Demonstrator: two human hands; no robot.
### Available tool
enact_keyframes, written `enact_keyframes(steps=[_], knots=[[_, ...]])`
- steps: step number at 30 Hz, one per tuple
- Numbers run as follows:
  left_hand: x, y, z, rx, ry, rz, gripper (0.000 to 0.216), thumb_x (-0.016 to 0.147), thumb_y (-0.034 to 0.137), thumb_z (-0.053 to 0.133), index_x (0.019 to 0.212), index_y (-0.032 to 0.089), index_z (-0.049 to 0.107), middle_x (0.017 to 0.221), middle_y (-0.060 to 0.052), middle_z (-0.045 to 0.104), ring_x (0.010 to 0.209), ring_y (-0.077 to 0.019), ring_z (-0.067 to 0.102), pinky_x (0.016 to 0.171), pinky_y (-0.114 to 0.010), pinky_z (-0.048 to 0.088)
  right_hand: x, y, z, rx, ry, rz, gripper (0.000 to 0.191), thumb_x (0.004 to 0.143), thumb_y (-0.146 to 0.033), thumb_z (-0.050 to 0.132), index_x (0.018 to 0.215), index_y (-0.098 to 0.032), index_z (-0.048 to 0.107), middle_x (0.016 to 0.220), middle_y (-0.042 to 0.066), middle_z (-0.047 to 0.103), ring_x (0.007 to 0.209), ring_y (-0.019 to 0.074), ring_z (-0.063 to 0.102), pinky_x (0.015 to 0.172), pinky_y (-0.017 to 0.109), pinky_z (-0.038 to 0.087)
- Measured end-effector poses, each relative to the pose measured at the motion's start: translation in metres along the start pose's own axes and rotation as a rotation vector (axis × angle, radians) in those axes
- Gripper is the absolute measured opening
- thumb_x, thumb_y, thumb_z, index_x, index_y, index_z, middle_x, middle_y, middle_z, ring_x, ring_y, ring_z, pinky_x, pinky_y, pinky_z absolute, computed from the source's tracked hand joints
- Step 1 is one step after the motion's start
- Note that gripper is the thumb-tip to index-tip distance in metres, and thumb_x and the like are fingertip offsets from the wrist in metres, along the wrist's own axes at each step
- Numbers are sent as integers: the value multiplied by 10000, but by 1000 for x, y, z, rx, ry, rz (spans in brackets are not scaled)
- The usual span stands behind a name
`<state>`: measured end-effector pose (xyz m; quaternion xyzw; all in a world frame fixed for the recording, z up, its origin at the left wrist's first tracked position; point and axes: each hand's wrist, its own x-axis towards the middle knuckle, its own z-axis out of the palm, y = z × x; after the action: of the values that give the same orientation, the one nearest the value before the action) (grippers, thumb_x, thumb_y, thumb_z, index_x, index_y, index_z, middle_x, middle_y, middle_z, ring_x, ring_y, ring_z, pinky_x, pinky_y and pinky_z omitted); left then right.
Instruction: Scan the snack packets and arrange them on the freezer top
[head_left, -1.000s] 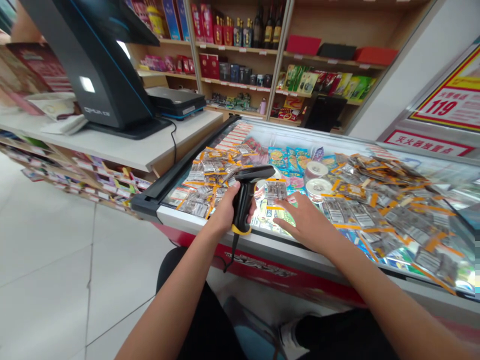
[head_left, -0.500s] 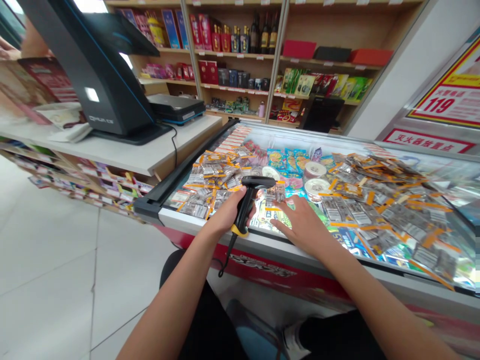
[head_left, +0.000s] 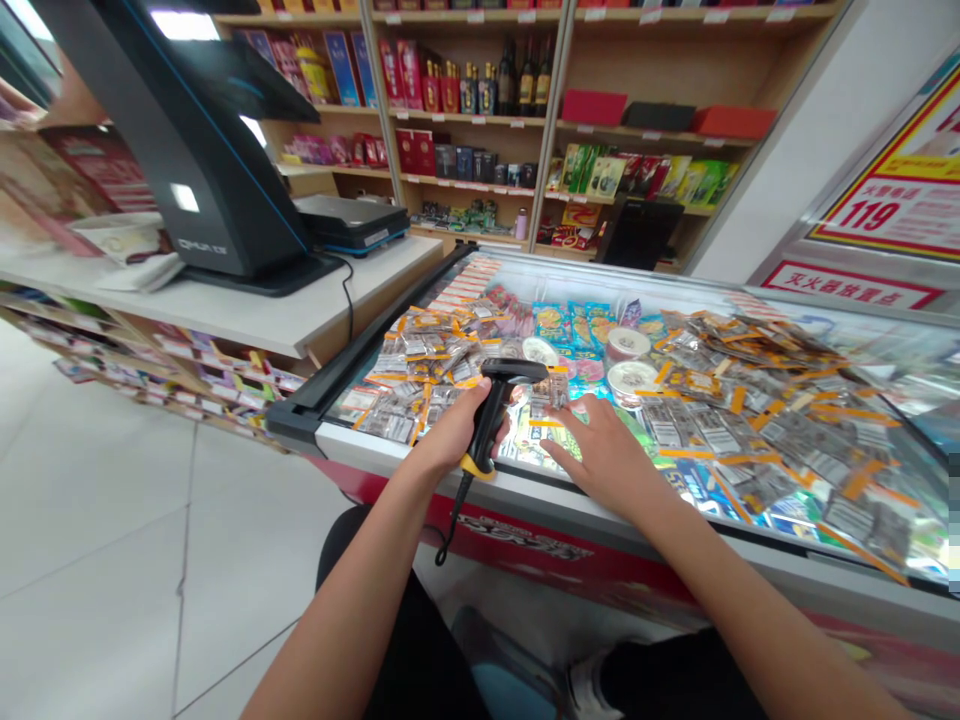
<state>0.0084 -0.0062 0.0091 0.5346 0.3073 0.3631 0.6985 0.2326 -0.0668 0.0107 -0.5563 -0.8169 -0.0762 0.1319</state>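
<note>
My left hand [head_left: 459, 428] is wrapped round the grip of a black and yellow barcode scanner [head_left: 491, 415]. The scanner's head points right, over the glass top of a chest freezer, and its cable hangs down past the front edge. My right hand [head_left: 611, 455] lies low over the glass with thumb and fingers apart. Its fingertips are at the near edge of a small clear packet with orange edges [head_left: 553, 392]; whether they touch it I cannot tell. Similar packets lie in a loose pile on the left [head_left: 427, 345] and a larger pile on the right [head_left: 780, 410].
The freezer's white front rim [head_left: 375, 448] runs below my hands. Tubs and blue bags show through the glass. At left, a counter [head_left: 300, 325] carries a dark checkout terminal [head_left: 217, 170] and a scale [head_left: 352, 222]. Stocked shelves [head_left: 465, 118] stand behind. Part of another person's arm shows at far left.
The view has shifted slightly. Both hands and the scanner keep almost the same position over the freezer, with the scanner's head a touch lower in the picture.
</note>
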Motion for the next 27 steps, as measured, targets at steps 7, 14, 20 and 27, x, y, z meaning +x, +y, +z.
enact_keyframes(steps=[7,14,20,27], knots=[[1,-2,-1,-22,2,15,558,918,682,423,721,172,539,546,-5,550,402,-102,496,413,-211,376,0,-1,1,7,16,10,480,1031,-503,454,1321,-183,662,1181,184,588,1124,332,556,991,477,469],[4,1,0,-37,-7,-3,511,904,662,460,773,176,548,500,-12,558,363,-107,458,383,-213,329,-1,-5,0,-10,29,38,483,1026,-497,462,1340,-185,655,1168,185,598,1116,342,548,964,474,476],[3,11,4,-62,0,-16,526,901,637,489,711,154,579,517,-51,583,373,-104,460,382,-216,336,-1,-5,1,3,33,51,485,1027,-507,460,1343,-192,649,1191,183,597,1120,336,555,973,481,473],[3,16,2,-92,120,4,535,889,633,478,690,149,587,546,-60,595,395,-109,483,377,-214,343,-7,-3,-2,-42,70,108,427,1021,-481,467,1272,-204,675,1129,173,608,1068,330,566,912,475,502]])
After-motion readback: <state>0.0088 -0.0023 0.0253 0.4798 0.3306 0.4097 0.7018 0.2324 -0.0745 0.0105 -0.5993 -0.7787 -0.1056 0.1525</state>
